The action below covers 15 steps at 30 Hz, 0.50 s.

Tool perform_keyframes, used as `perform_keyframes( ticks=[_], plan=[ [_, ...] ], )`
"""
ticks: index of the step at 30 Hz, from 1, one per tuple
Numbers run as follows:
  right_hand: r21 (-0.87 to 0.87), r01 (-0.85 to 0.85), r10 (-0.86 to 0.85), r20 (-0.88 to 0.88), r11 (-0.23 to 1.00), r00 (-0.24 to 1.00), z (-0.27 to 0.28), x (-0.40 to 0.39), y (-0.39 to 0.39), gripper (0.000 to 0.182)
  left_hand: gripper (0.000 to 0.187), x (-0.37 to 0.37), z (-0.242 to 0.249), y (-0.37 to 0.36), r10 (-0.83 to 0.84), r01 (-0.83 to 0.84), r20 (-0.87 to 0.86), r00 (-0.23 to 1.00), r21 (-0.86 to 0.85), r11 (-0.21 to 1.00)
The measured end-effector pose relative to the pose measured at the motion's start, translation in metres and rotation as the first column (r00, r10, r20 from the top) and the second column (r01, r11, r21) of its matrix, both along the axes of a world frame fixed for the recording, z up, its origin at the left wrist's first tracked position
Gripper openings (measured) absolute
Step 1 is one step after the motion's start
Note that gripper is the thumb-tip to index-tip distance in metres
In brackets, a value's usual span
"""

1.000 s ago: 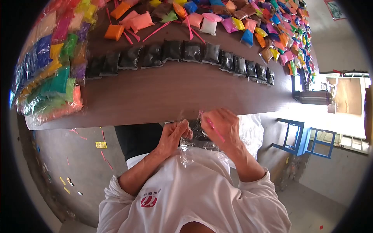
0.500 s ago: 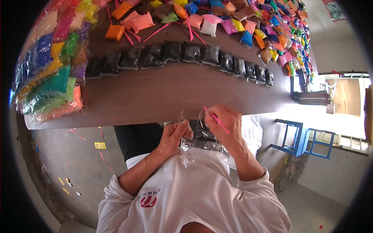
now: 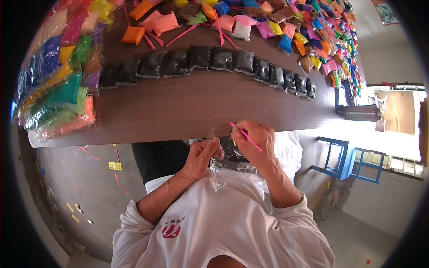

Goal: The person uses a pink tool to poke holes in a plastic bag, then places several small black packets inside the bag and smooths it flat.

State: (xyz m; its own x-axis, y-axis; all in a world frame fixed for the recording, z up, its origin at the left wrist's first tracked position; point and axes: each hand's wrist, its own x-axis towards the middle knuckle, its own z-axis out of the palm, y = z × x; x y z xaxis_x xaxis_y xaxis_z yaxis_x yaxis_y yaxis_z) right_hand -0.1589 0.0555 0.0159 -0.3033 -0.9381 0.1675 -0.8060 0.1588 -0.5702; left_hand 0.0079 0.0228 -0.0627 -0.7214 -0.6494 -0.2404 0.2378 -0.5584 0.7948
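Observation:
At the table's near edge, my left hand (image 3: 202, 153) is closed, pinching a clear plastic bag (image 3: 218, 173) above my lap. Dark, shiny contents show through the bag between my hands, partly hidden by my fingers. My right hand (image 3: 260, 142) is closed around a slim pink plastic stick (image 3: 245, 134), which slants across its fingers, and it is beside the bag's right side. Whether its fingertips also grip the bag cannot be made out. Beyond both hands, a curved row of black packets (image 3: 177, 63) lies on the brown table (image 3: 201, 107).
Clear bags of coloured packets (image 3: 67, 98) are stacked at the table's left end. Many small coloured packets (image 3: 308, 40) cover the far right, with pink sticks (image 3: 183, 35) near the back. A metal flask (image 3: 359, 112) lies at the right, above a blue stool (image 3: 342, 158).
My right hand has shifted slightly left, toward my left hand, with the pink stick still in it. My left hand keeps its pinch on the bag, almost unmoved.

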Motion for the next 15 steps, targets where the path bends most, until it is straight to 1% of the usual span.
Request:
perform_keyframes(
  ticks=[3, 6, 7, 10, 14, 15],
  plan=[
    [-0.099, -0.107, 0.107, -0.004, 0.989, 0.994, 0.006, 0.008, 0.002, 0.012, 0.049, -0.001, -0.002, 0.001, 0.003, -0.003, -0.017, 1.000, 0.031, 1.000],
    [-0.113, -0.080, 0.081, 0.006, 0.990, 0.997, -0.003, 0.006, 0.003, 0.011, 0.049, 0.001, 0.001, 0.000, -0.004, 0.005, 0.057, 0.998, -0.006, 1.000],
    [-0.031, 0.037, -0.038, -0.021, 0.999, 0.999, -0.003, 0.001, 0.003, 0.012, 0.049, 0.002, 0.001, 0.000, 0.001, -0.001, 0.051, 0.999, 0.002, 1.000],
    [-0.109, -0.078, 0.080, 0.011, 0.991, 0.997, -0.001, -0.002, 0.003, 0.012, 0.049, 0.000, 0.001, 0.001, 0.008, -0.008, 0.040, 0.999, 0.014, 1.000],
    [-0.113, -0.041, 0.042, 0.008, 0.993, 0.999, -0.005, -0.001, 0.002, 0.011, 0.050, 0.000, 0.001, 0.001, 0.003, -0.003, 0.041, 0.999, 0.010, 1.000],
    [-0.108, 0.035, -0.039, -0.034, 0.994, 0.999, -0.006, -0.008, 0.001, 0.008, 0.050, 0.001, 0.001, 0.001, 0.004, -0.004, 0.041, 0.999, 0.008, 1.000]
  ],
)
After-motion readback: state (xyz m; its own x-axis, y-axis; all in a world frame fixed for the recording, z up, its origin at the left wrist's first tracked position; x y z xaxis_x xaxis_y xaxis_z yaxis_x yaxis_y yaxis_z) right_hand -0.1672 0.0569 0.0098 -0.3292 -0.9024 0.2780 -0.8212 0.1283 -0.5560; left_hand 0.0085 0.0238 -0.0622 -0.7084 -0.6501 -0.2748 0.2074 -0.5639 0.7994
